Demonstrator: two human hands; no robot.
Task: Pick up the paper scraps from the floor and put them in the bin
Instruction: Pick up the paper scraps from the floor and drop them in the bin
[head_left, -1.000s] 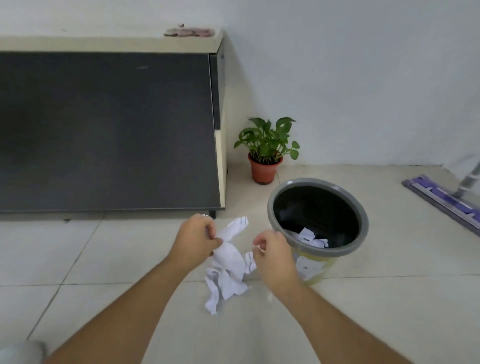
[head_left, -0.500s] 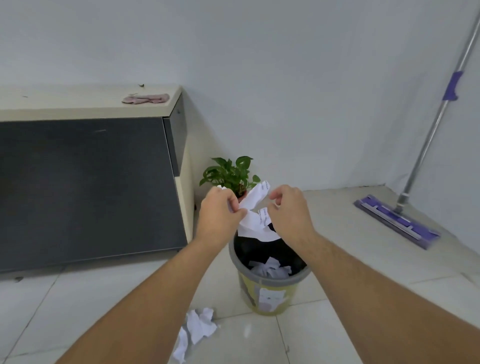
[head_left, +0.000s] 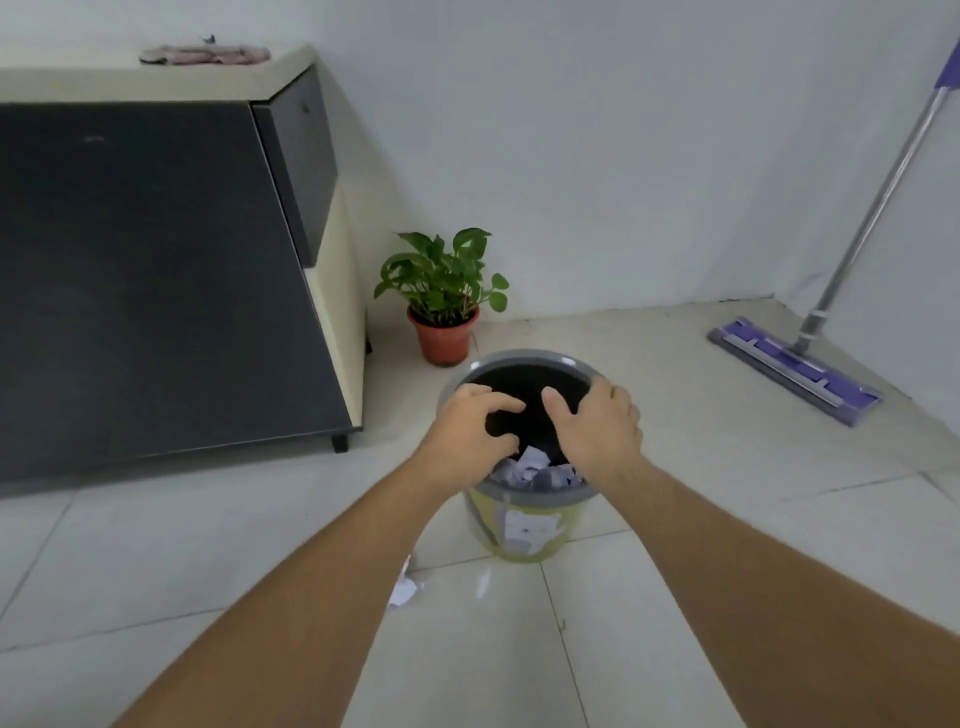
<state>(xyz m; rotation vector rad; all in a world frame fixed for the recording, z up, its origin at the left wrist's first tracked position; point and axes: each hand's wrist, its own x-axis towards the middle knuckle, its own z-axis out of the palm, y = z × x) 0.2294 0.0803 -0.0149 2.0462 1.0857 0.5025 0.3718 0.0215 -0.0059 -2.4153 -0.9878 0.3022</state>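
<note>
A round bin (head_left: 524, 530) with a grey rim, black liner and yellow-green wall stands on the tiled floor. Crumpled white paper scraps (head_left: 535, 470) lie inside it near the front. My left hand (head_left: 470, 428) and my right hand (head_left: 597, 428) hover over the bin's mouth, fingers spread, nothing in them. More white paper scraps (head_left: 404, 590) lie on the floor left of the bin, partly hidden behind my left forearm.
A potted green plant (head_left: 444, 299) stands just behind the bin by the wall. A long dark cabinet (head_left: 156, 270) with a pinkish cloth (head_left: 205, 53) on top fills the left. A purple flat mop (head_left: 795, 364) leans at the right wall.
My hands lifted a bundle of paper from the floor to above the bin, then let it go; the paper now lies in the bin and both hands are spread over it.
</note>
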